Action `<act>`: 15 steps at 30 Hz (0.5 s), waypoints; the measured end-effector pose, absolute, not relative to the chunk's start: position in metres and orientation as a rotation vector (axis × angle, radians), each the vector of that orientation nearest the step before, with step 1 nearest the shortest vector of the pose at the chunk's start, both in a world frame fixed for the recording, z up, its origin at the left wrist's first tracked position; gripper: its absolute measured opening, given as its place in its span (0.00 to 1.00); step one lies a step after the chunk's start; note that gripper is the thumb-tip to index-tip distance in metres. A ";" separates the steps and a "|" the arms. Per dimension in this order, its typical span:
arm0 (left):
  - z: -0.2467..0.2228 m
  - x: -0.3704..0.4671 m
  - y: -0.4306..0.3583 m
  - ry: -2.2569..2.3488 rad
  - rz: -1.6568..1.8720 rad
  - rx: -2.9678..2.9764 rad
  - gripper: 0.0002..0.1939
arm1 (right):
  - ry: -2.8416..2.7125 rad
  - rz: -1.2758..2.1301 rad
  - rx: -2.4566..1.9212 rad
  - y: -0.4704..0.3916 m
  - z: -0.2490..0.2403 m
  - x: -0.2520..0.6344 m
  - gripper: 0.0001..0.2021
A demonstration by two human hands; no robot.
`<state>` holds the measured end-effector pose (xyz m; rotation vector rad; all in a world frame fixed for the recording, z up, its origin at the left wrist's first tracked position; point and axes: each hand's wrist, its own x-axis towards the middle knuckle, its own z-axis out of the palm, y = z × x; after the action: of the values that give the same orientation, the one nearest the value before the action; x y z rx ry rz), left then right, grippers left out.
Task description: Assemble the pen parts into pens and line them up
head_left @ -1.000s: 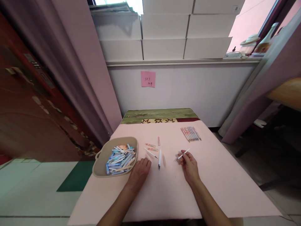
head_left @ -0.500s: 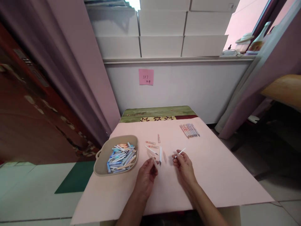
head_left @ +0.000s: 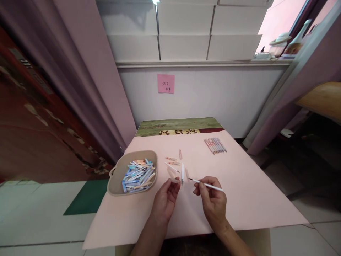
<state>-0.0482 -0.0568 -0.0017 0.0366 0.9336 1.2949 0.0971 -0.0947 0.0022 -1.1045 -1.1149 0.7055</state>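
Between the fingertips of my left hand (head_left: pixel 166 199) is a small pale pen barrel (head_left: pixel 175 181). My right hand (head_left: pixel 212 201) pinches a white pen refill (head_left: pixel 210 186), its dark tip pointing left toward the other hand. Between and beyond the hands, white refills (head_left: pixel 182 172) lie side by side, with another white refill (head_left: pixel 172 167) slanting to their left. A pale pink barrel (head_left: pixel 187 173) rests just right of them. Farther back are two patterned pen pieces (head_left: pixel 173 163) lying crosswise and one upright pink piece (head_left: pixel 180 154).
A beige basket (head_left: pixel 117 177) full of pens and pen parts (head_left: pixel 138 176) stands at the table's left. A row of assembled pens (head_left: pixel 215 145) lies at the back right of the pink table cover (head_left: pixel 247 199). Behind is a wall with a pink note (head_left: pixel 166 84).
My right hand has turned, and its refill now lies nearly level with the tip to the left. The barrel in my left hand has tilted from steep to nearly level.
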 end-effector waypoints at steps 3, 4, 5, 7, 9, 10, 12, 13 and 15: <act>-0.001 -0.046 -0.058 0.939 1.274 -0.027 0.08 | -1.433 0.425 -0.991 -0.103 -0.002 0.098 0.09; -0.002 -0.045 -0.059 0.931 1.294 -0.007 0.08 | -1.528 0.329 -0.941 -0.105 -0.004 0.098 0.12; -0.002 -0.045 -0.061 0.920 1.326 0.033 0.07 | -1.595 0.251 -0.901 -0.105 -0.006 0.098 0.15; -0.001 -0.044 -0.064 0.908 1.382 0.114 0.05 | -1.644 0.179 -0.878 -0.105 -0.008 0.098 0.16; -0.001 -0.044 -0.066 0.912 1.397 0.150 0.04 | -1.626 0.204 -0.921 -0.104 -0.010 0.097 0.15; 0.000 -0.044 -0.068 0.915 1.396 0.155 0.04 | -1.607 0.230 -0.945 -0.103 -0.011 0.097 0.13; 0.002 -0.043 -0.069 0.916 1.399 0.159 0.04 | -1.574 0.268 -0.974 -0.102 -0.012 0.096 0.11; 0.003 -0.042 -0.070 0.915 1.402 0.159 0.04 | -1.566 0.278 -0.978 -0.101 -0.013 0.096 0.10; 0.004 -0.040 -0.071 0.916 1.399 0.162 0.04 | -1.561 0.293 -0.976 -0.101 -0.014 0.096 0.10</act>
<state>-0.0404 -0.0705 0.0042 0.1617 0.9161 1.3988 0.0964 -0.1005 -0.0142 -0.9762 -1.5612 0.2926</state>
